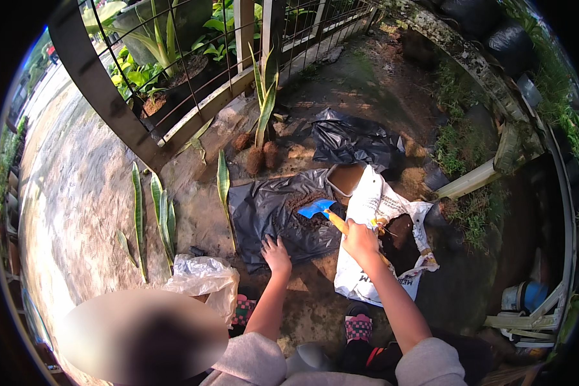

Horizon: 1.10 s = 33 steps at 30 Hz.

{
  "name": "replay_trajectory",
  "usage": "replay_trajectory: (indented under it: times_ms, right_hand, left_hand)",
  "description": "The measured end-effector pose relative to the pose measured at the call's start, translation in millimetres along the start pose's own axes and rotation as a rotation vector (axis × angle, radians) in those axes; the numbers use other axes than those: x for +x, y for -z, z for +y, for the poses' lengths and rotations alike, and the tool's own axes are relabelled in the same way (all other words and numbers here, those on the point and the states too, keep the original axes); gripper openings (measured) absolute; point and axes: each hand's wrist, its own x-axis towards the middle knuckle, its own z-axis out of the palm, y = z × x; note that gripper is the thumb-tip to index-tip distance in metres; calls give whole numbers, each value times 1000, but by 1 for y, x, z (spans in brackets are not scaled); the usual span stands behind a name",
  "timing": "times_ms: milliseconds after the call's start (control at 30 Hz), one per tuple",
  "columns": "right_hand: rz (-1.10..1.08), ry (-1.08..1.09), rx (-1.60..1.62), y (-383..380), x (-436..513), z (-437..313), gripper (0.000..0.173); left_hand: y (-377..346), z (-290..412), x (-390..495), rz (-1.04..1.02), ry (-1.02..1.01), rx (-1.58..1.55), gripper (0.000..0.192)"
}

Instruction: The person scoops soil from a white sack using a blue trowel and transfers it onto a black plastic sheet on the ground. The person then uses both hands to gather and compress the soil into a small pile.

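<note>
My right hand [360,241] is closed around the wooden handle of a hand trowel [316,208], whose blue blade lies on a small heap of dark soil [305,199]. The soil sits on a black plastic sheet [255,202] spread on the ground. My left hand [276,255] presses on the near edge of that sheet, fingers apart, holding nothing. Right of the sheet lies an opened white printed sack [350,270] with dark soil [403,236] inside, beside my right hand. A square tub of brown water [346,178] stands at the sack's far end.
Snake plant leaves [138,217] lie on the left; a snake plant [265,111] with coir-wrapped root balls [255,160] stands by the metal fence [212,99]. A crumpled black plastic bag [352,140] lies beyond the tub. A clear plastic bag [202,275] is near my left foot.
</note>
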Motion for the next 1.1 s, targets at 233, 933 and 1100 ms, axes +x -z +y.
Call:
replay_trajectory:
  times_ms: [233,933,1100]
  right_hand:
    - [91,-66,93,0,-3,-1,28]
    - [116,-69,62,-14,-18,7,30]
    - [96,-92,53,-12,-24,6,32]
  left_hand:
    - [-2,-1,-1,28,-3,-19,84]
    - [-2,-1,0,40,-18,-11,82]
    - [-3,-1,-1,35,-6,8,81]
